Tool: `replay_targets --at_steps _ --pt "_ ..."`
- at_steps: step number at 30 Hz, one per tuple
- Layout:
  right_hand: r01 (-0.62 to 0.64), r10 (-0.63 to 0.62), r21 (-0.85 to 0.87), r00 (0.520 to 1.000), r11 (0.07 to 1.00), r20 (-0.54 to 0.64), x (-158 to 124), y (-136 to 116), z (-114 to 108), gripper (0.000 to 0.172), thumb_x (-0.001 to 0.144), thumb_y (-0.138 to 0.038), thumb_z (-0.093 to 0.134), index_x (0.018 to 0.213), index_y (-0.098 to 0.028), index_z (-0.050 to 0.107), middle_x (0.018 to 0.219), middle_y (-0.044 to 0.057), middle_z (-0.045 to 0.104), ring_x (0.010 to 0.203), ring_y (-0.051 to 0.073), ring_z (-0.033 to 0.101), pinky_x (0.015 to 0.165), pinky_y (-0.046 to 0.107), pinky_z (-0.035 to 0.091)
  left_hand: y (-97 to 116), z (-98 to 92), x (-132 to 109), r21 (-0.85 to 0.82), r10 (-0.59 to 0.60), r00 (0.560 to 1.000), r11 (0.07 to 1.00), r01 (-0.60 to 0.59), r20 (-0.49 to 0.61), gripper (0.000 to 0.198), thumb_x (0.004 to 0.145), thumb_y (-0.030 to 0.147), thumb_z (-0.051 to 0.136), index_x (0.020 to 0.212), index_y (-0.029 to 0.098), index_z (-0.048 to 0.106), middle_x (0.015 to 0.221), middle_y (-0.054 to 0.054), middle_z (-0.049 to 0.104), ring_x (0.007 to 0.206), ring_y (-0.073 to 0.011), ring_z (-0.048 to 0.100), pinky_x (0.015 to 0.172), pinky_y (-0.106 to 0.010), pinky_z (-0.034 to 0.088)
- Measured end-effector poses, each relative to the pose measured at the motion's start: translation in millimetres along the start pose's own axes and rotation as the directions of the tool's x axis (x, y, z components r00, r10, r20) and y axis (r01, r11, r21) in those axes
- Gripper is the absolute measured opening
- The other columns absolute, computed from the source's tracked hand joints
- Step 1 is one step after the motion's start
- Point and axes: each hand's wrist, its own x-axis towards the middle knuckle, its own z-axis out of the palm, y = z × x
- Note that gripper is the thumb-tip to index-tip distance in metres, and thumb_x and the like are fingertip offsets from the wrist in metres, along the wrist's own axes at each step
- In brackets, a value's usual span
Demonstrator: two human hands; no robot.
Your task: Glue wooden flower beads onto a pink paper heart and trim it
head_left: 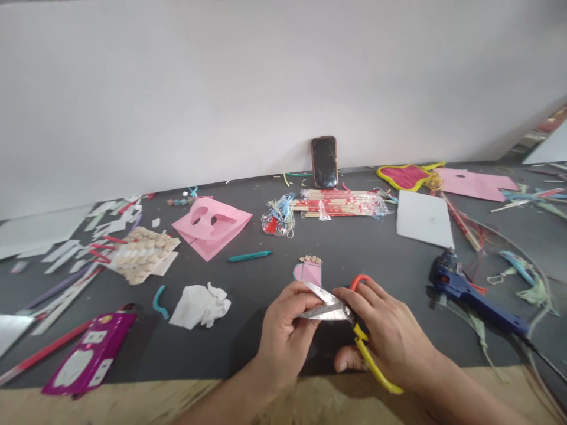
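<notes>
A pair of steel scissors (330,310) with orange and yellow handles spans both hands, its blades pointing left. My left hand (283,330) pinches the blades between thumb and fingers. My right hand (385,336) wraps around the pivot and handles, with the yellow handle sticking out below it. Just beyond the blade tips lies a small pink paper piece (309,274) with tan beads along its far edge. The hands hide the lower part of the scissors' orange handle.
On the dark tabletop lie a blue glue gun (469,292), crumpled white tissue (200,306), a teal marker (249,256), a pink sheet with cut holes (211,227), and a magenta card (88,354). A phone (324,162) leans against the white wall. Paper scraps and fibres lie about.
</notes>
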Motion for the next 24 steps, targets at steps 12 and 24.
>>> replay_targets --at_steps 12,24 --pt "0.008 -0.009 0.042 1.000 0.999 0.026 -7.0 2.6 9.8 0.060 0.086 -0.070 0.035 0.104 -0.016 0.054 0.076 0.007 0.062 0.063 0.023 0.060 0.055 0.033 0.045 -3.2 2.4 -0.3 -0.061 -0.006 1.000 0.998 0.007 0.025 0.014 0.086 0.015 0.057 0.078 0.018 0.068 0.082 -0.001 0.061 0.073 -0.0109 0.056 0.068 -0.020 0.044" --pt "0.006 -0.006 -0.014 1.000 1.000 0.006 -5.6 1.4 5.8 0.052 0.088 -0.063 0.039 0.104 -0.017 0.056 0.076 0.006 0.061 0.062 0.021 0.059 0.054 0.031 0.044 -1.9 0.7 -2.5 -0.029 0.019 0.999 0.999 -0.018 0.036 0.015 0.087 0.013 0.054 0.078 0.018 0.066 0.081 -0.001 0.060 0.074 -0.0116 0.056 0.067 -0.021 0.043"
